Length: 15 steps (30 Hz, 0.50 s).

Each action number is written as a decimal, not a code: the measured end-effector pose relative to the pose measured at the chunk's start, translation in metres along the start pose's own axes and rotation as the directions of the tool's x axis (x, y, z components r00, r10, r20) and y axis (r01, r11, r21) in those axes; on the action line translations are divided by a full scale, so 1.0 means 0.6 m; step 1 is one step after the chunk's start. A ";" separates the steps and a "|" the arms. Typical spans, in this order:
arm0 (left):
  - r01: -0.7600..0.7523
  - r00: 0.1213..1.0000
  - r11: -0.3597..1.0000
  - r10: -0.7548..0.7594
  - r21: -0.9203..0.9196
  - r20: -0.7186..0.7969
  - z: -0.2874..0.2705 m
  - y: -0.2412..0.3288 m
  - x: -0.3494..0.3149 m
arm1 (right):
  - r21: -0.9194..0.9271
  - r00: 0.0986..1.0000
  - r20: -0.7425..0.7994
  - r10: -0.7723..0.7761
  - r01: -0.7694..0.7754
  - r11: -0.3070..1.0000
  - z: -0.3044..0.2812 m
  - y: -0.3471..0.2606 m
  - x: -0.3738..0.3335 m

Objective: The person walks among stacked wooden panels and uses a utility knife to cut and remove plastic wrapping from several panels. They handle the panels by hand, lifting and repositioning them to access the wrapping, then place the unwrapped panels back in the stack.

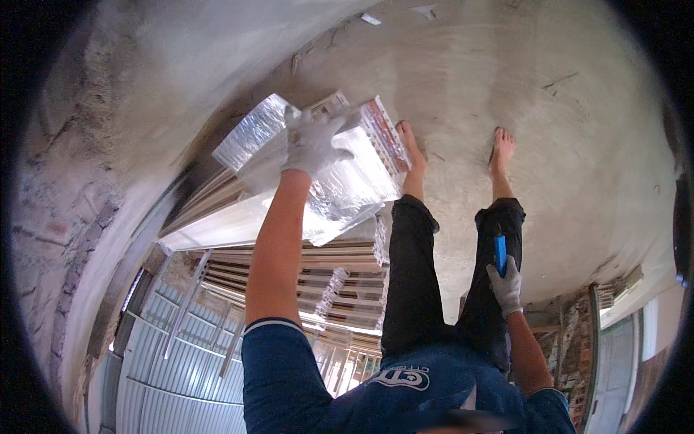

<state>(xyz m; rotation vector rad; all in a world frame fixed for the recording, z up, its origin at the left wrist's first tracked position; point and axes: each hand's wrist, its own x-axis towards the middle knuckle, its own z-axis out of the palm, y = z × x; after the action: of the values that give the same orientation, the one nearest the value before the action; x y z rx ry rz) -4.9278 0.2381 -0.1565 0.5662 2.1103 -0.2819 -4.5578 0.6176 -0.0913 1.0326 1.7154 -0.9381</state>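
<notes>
My left hand (309, 143), in a pale work glove, is stretched out over a stack of long panels (217, 220). Its fingers are spread and slightly smeared by motion; I cannot tell whether they touch the surface below. Shiny silver plastic wrap (347, 189) covers the top of the stack, and a silver flap (254, 134) sticks out past the hand on the far left. A red and white printed strip (387, 134) edges the right end. Beside my right thigh, my gloved right hand (507, 289) is closed around a blue utility knife (500, 253); its blade cannot be made out.
More layered panels (289, 278) lie below the wrapped stack, near my left leg. A rough plaster wall (108, 94) rises on the left. My bare feet stand on the concrete floor (463, 87). Corrugated metal sheeting (181, 362) shows at the lower left.
</notes>
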 end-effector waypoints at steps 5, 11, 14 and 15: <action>0.066 0.993 0.896 -0.102 -0.440 -0.060 0.095 -0.085 -0.073 | -0.088 0.999 -0.042 0.018 -0.022 0.996 0.042 -0.014 0.005; 0.064 0.981 0.936 -0.122 -0.346 -0.149 0.131 -0.089 -0.079 | 0.029 0.987 -0.023 0.159 -0.158 0.987 0.075 -0.025 0.009; 0.020 0.973 0.974 -0.071 -0.227 -0.218 0.118 -0.059 -0.060 | -0.013 0.996 -0.089 0.027 -0.028 1.000 0.086 -0.040 0.004; -0.027 0.958 0.978 -0.034 -0.208 -0.285 0.113 -0.049 -0.054 | -0.001 0.994 -0.090 0.069 -0.069 0.998 0.087 -0.046 0.002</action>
<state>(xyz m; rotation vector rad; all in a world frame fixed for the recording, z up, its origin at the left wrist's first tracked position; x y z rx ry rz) -4.8776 0.1761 -0.1682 0.5006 2.3845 0.0272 -4.5674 0.5612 -0.1045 1.1398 1.7432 -0.8551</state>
